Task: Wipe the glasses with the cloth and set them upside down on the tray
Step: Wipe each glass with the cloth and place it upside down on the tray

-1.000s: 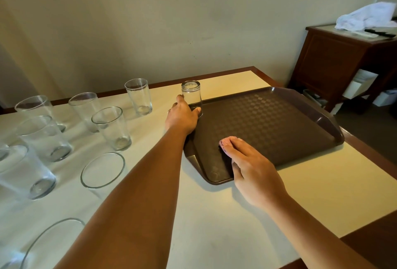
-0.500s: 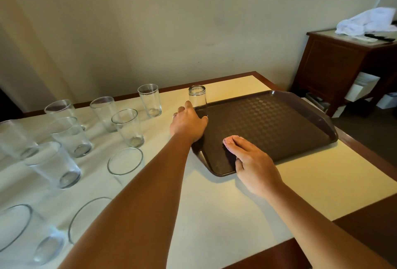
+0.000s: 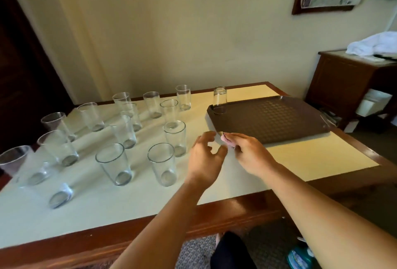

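— Where do we see the glasses?

— One glass [image 3: 219,100] stands upside down in the far left corner of the brown tray [image 3: 270,118]. The other glasses [image 3: 137,137] stand upright on the table [image 3: 311,161], left of the tray.

— And our hands?

— Our left hand [image 3: 204,159] hovers over the table near the tray's near corner, fingers loosely spread, holding nothing. Our right hand [image 3: 247,150], just beside it, pinches a small pink thing [image 3: 224,138]; we cannot tell whether it is the cloth.
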`<state>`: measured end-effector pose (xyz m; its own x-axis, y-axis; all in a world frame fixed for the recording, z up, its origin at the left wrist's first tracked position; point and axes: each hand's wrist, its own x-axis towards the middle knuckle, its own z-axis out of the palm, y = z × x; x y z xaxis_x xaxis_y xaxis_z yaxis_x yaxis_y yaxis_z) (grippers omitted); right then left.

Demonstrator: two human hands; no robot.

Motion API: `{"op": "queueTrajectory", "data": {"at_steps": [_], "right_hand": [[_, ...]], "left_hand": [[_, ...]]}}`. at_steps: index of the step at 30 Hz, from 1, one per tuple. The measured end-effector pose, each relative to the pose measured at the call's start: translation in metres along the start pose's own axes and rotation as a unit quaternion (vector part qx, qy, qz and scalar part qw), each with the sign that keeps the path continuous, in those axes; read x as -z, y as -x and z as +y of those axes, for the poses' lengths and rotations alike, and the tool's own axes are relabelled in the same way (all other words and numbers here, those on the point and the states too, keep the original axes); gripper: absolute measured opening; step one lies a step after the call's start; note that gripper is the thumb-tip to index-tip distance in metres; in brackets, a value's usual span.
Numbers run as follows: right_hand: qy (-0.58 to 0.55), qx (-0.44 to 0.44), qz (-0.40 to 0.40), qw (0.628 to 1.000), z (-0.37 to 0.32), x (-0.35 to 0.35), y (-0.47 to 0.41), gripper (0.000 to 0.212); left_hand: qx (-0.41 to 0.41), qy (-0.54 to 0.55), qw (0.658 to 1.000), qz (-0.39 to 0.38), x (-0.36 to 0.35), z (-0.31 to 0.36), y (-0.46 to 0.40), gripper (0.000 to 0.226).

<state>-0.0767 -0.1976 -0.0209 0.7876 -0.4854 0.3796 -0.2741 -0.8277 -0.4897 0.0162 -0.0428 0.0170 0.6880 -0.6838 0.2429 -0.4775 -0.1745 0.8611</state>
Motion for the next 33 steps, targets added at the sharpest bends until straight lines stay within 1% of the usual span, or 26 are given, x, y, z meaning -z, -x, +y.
{"op": "queueTrajectory", "data": {"at_steps": [5, 9, 12, 14, 17, 19, 21, 24, 27, 29, 31, 33], "right_hand": [[-0.054, 0.026, -0.01, 0.998, -0.042, -0.018, 0.025, 0.056], [-0.065, -0.01, -0.009, 0.998, -0.07, -0.029, 0.03, 0.053], [-0.08, -0.017, -0.019, 0.996, -0.086, -0.036, 0.028, 0.055], [-0.08, -0.016, -0.022, 0.996, -0.093, -0.041, 0.028, 0.055], [-0.081, -0.018, -0.025, 0.996, -0.098, -0.046, 0.027, 0.054], [-0.077, -0.019, -0.023, 0.997, -0.098, -0.05, 0.027, 0.054], [-0.074, -0.016, -0.022, 0.997, -0.097, -0.054, 0.027, 0.054], [-0.051, -0.01, -0.024, 0.998, -0.095, -0.058, 0.028, 0.054], [-0.005, 0.003, -0.053, 0.999, -0.089, -0.065, 0.034, 0.053], [0.035, 0.018, -0.079, 0.996, -0.086, -0.072, 0.038, 0.055], [0.062, 0.033, -0.085, 0.994, -0.084, -0.077, 0.039, 0.057], [0.074, 0.042, -0.081, 0.993, -0.082, -0.081, 0.04, 0.057]], "left_hand": [[0.017, 0.072, 0.995, 0.067, 0.037, -0.023, 0.062, 0.027], [0.044, 0.079, 0.986, 0.137, 0.072, -0.043, 0.084, 0.006], [0.064, 0.031, 0.981, 0.181, 0.093, -0.063, 0.083, 0.016], [0.075, -0.007, 0.979, 0.189, 0.101, -0.074, 0.078, 0.032], [0.071, -0.03, 0.985, 0.156, 0.105, -0.084, 0.066, 0.059], [0.068, -0.051, 0.989, 0.119, 0.105, -0.092, 0.058, 0.069], [0.066, -0.092, 0.99, 0.083, 0.103, -0.099, 0.05, 0.073], [0.065, -0.129, 0.988, 0.06, 0.102, -0.107, 0.041, 0.068], [0.053, -0.085, 0.993, 0.062, 0.101, -0.114, 0.037, 0.063], [0.044, -0.024, 0.997, 0.066, 0.1, -0.116, 0.036, 0.066], [0.042, 0.091, 0.992, 0.078, 0.101, -0.111, 0.037, 0.064], [0.05, 0.213, 0.973, 0.078, 0.1, -0.103, 0.035, 0.06]]}}
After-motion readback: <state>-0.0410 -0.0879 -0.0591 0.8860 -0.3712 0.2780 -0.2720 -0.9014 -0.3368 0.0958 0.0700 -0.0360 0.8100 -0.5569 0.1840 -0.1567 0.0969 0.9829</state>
